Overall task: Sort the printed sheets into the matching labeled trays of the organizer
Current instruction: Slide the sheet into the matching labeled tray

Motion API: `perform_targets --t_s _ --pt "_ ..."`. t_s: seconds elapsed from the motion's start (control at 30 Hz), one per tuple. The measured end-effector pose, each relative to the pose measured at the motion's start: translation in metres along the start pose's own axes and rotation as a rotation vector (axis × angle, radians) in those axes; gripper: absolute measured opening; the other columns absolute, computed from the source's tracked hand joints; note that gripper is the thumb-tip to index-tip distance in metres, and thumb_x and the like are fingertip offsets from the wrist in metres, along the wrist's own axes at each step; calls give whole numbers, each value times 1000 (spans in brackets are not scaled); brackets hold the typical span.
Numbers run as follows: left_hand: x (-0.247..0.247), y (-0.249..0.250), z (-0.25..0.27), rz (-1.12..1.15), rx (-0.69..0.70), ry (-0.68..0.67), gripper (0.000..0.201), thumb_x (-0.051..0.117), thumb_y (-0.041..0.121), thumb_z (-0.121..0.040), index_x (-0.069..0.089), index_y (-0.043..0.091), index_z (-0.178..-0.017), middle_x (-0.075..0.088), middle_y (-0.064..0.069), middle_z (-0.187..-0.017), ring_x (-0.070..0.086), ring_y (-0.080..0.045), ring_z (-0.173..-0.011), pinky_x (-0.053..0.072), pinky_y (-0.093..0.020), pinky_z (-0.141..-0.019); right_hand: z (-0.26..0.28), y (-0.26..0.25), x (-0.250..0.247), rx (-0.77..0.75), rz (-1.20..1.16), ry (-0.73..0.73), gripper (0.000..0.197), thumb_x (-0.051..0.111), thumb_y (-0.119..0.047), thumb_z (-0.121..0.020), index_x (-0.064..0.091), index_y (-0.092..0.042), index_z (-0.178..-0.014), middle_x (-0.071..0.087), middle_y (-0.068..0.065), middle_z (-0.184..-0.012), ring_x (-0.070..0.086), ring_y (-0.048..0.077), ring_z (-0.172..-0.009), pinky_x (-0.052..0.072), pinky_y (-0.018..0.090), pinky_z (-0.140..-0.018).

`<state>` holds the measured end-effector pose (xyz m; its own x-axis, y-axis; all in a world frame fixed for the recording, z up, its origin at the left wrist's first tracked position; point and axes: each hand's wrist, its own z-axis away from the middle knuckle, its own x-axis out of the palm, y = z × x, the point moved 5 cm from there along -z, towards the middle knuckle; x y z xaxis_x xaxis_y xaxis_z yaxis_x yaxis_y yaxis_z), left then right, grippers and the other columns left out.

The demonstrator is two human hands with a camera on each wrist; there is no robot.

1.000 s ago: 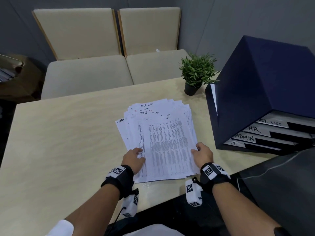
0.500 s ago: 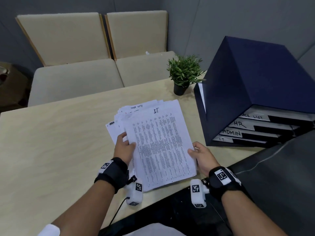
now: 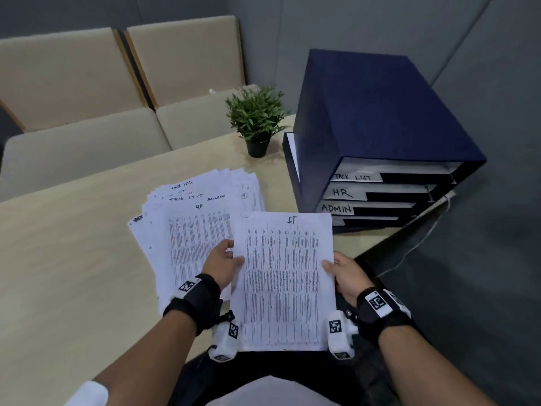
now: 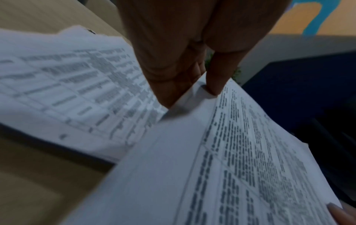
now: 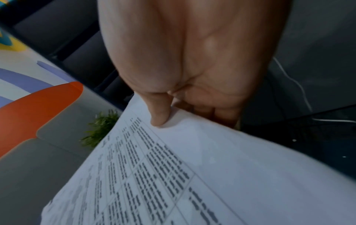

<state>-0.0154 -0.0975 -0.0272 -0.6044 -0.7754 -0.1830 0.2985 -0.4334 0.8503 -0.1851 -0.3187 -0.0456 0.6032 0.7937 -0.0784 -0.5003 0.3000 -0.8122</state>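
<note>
From the head view, the left hand and right hand pinch opposite edges of the sheet marked IT, lifted off the pile on the desk, just short of the organizer, likely so its heading can be matched to a tray. At the left wrist, thumb over and fingers under the sheet's edge keep it flat; the right wrist shows the same closed pinch by the thumb.

Dim, bluish light throughout. Head view sharp, straight lines bowed at edges; soft shadows beneath sheet. Both wrist views motion-blurred, print smeared, near paper out of focus, far backgrounds soft. No glare.

navy organizer, white sheets, green plant
</note>
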Motion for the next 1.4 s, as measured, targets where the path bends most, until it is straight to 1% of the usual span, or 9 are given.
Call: perform_targets --t_s 0.1,0.2,0.3,0.53,0.73,0.93,1.1,1.23,1.4 --pt "44 7 -1 -56 -21 -35 16 54 3 -91 53 10 -106 55 2 -67 47 -11 -45 35 -24 -48 0 10 -41 42 -5 48 21 45 -4 -99 63 -13 -104 69 10 -111 65 26 -102 51 39 -92" --pt "83 15 -1 -95 -35 -54 18 55 3 -91 52 13 -106 58 -6 -81 51 -18 -53 40 -26 -50 -2 15 -80 68 -33 112 20 44 -7 -101 63 -11 -104 69 10 -104 66 23 -93 53 35 -80" --pt "121 20 -6 -97 -38 -75 23 55 1 -89 54 7 -110 68 -15 -96 66 -32 -75 52 -36 -68 -8 17 -117 77 -49 162 20 45 -7 -101 64 -10 -98 69 10 -96 66 21 -82 51 30 -68" --pt "178 28 -14 -93 -49 -61 22 53 -1 -88 54 8 -108 71 -19 -91 67 -36 -77 56 -41 -69 -32 16 -174 77 -54 183 20 45 -7 -100 65 -8 -100 69 16 -106 66 31 -95 51 44 -89" --pt "198 32 -19 -71 -51 -62 22 57 1 -87 54 11 -107 67 -7 -72 62 -26 -65 53 -41 -69 -54 -10 -194 24 -163 166 19 44 -7 -101 62 -3 -108 67 17 -107 64 31 -95 53 37 -78" --pt "199 41 -27 -88 -13 47 22 54 -2 -88 56 14 -102 70 -12 -92 67 -29 -82 55 -43 -81 -63 -31 -189 7 -201 78 12 51 -11 -98 62 -6 -96 69 16 -100 66 29 -88 53 42 -83" --pt "195 55 -37 14 -1 175 20 54 1 -90 53 6 -109 65 -9 -81 59 -26 -70 50 -35 -69 -56 -13 -188 170 -88 -159 17 47 -4 -98 59 -11 -108 68 13 -105 66 26 -91 54 38 -71" --pt "195 51 -36 87 -80 120 28 54 0 -88 49 5 -115 59 -7 -64 50 -21 -50 42 -29 -51 -73 -18 -189 76 -184 -41 17 46 2 -97 59 -7 -104 67 15 -101 66 25 -82 54 35 -67" --pt "201 51 -30 132 -131 53 31 44 -9 -88 49 10 -112 64 -12 -97 66 -26 -76 56 -31 -50 -79 -35 -182 21 -253 -29 14 47 -7 -100 59 -8 -105 69 12 -103 67 24 -89 55 36 -73"
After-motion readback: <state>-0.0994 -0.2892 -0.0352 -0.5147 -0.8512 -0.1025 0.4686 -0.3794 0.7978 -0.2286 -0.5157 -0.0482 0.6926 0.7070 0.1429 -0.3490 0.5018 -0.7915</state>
